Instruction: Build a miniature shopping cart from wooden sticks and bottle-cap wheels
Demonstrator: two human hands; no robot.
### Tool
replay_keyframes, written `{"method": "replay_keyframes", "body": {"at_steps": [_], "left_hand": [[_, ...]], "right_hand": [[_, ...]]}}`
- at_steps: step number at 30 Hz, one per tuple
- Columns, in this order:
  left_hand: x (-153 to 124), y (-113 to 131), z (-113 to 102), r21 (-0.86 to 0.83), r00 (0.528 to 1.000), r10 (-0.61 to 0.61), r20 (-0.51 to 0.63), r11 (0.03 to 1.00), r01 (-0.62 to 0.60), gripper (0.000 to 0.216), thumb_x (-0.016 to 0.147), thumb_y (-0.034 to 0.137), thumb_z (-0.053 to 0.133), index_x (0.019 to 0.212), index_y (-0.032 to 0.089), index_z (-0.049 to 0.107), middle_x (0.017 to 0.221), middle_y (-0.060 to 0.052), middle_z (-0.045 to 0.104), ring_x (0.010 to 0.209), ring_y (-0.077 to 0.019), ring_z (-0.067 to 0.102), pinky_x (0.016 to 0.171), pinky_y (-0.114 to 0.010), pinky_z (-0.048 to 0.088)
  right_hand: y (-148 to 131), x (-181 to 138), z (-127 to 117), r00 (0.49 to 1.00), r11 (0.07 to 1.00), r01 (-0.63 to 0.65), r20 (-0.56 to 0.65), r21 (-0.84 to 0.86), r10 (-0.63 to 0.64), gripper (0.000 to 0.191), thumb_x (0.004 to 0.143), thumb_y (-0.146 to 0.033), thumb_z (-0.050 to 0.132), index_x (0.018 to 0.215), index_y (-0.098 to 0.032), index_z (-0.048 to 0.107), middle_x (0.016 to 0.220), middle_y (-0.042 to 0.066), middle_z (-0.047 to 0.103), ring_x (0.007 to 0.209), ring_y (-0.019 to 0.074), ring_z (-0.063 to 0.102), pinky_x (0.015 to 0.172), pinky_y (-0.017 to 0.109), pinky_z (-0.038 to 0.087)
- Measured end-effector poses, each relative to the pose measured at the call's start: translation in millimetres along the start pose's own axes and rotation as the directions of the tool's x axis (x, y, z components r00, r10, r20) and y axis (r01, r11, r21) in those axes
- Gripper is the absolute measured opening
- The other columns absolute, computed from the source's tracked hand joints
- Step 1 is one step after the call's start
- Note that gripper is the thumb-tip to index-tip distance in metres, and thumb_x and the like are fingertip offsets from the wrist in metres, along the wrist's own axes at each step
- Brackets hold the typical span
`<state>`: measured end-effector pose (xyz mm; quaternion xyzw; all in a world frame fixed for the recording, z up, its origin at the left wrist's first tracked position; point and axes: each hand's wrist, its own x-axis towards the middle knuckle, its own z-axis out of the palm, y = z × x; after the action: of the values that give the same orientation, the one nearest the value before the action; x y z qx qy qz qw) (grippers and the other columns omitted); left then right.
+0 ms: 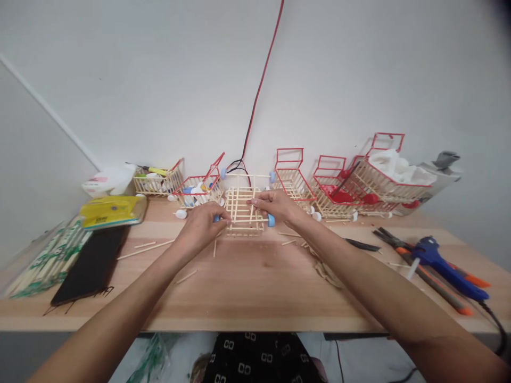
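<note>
A small cart of thin wooden sticks point(240, 205) stands in front of me at the middle of the table, its underside with the blue wheels facing up. My left hand point(204, 222) is closed at its near left corner, fingers pinched on the end of the near wheel axle by a blue wheel. My right hand point(274, 206) is closed over the cart's right side, thumb and fingertips pinching a short wooden stick point(252, 213) that lies across the frame. Another blue wheel point(271, 220) shows just under the right fingers. The fingertips partly hide both contacts.
Finished stick carts with red handles point(295, 183) line the wall on both sides. At right lie pliers point(393, 239) and a blue glue gun point(443, 268) with its cord. A black phone-like slab point(90, 266), a yellow packet point(114, 211) and bagged sticks point(51, 260) lie left.
</note>
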<state>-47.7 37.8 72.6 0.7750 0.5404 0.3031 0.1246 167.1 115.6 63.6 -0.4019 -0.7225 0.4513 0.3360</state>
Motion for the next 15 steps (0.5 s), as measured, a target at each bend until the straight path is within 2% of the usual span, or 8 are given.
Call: {"method": "replay_keyframes", "body": {"at_steps": [7, 15], "left_hand": [[1.6, -1.2, 0.8, 0.017, 0.999, 0.046, -0.002, 0.999, -0.046, 0.01, 0.075, 0.014, 0.062, 0.072, 0.018, 0.07, 0.077, -0.003, 0.072, 0.076, -0.0168, 0.064, 0.071, -0.027, 0.045], [-1.2, 5.1, 3.7, 0.016, 0.999, 0.043, -0.017, 0.999, -0.043, 0.006, 0.073, 0.013, 0.062, 0.07, 0.017, 0.065, 0.072, -0.001, 0.069, 0.07, -0.0153, 0.061, 0.066, -0.025, 0.043]], "right_hand": [[5.9, 4.5, 0.9, 1.0, 1.0, 0.015, 0.015, -0.022, -0.015, 0.034, 0.068, -0.05, 0.07, 0.065, -0.016, 0.063, 0.065, 0.002, 0.066, 0.049, 0.008, 0.052, 0.048, 0.021, 0.041], [10.4, 4.2, -2.5, 0.998, 0.987, 0.059, 0.001, -0.152, -0.06, 0.026, 0.075, -0.042, 0.061, 0.069, -0.016, 0.063, 0.067, 0.002, 0.066, 0.057, 0.0105, 0.055, 0.053, 0.021, 0.039]]}}
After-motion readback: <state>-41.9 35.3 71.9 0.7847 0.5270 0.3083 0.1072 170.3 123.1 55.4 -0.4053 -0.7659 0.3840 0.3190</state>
